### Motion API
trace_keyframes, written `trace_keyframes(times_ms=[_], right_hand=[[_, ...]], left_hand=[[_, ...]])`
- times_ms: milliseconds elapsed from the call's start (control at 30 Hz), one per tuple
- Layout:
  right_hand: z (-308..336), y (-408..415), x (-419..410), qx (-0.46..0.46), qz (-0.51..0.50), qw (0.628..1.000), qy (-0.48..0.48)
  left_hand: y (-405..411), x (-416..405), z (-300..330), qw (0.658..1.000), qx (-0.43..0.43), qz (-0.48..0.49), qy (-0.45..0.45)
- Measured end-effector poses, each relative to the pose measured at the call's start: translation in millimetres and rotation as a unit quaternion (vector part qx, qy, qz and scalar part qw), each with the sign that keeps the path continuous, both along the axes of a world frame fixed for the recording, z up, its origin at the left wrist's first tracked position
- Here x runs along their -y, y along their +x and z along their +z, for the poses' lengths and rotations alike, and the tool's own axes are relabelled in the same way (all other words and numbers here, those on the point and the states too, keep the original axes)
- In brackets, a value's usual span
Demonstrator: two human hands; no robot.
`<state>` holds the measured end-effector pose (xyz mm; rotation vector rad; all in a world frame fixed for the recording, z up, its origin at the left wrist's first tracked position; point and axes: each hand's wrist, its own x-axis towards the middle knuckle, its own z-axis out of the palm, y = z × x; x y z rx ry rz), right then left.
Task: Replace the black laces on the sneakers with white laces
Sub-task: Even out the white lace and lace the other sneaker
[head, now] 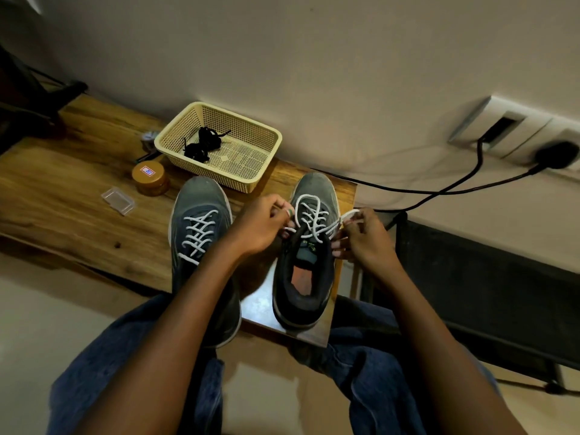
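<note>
The right sneaker [309, 243] sits near the front edge of the wooden bench [62, 196], and a white lace [312, 216] already zigzags up it. The left hand [262, 226] pinches one end of that lace beside the sneaker, and the right hand [365, 238] pinches the other end on the far side, fingers curled. I think they are doing the top holes now. To do it well, pull both ends the same amount so the lace lies flat and snug, not twisted. Just left of this sneaker stands the other sneaker [201, 233], and it has its white lace too. Behind the sneaker is a yellow basket [257, 171] with the black laces [204, 144] dropped inside. The fingers cover the lace tips, so I cannot tell which hole comes next. An arm hides the other sneaker's heel.
</note>
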<state>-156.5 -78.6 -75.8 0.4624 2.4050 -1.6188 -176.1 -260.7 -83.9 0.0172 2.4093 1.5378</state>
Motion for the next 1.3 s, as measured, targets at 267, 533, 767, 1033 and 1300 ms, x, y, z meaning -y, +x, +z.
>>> trace_keyframes(times_ms=[267,533,767,1033,1300], right_hand=[[15,17,-2,-0.001,-0.023,0.997,-0.072],[-1,21,1,-0.050,0.015,0.997,0.061],[3,19,1,-0.013,-0.079,0.994,-0.075],[9,19,3,0.013,-0.121,0.986,-0.113],[8,23,5,0.025,-0.020,0.999,-0.043]], left_hand=[[6,15,10,0.997,0.037,-0.061,-0.018],[9,14,11,0.998,0.033,-0.047,-0.030],[8,17,12,0.995,0.084,-0.045,0.037],[6,19,13,0.990,0.111,-0.016,0.081],[7,19,6,0.997,0.046,-0.067,0.004]])
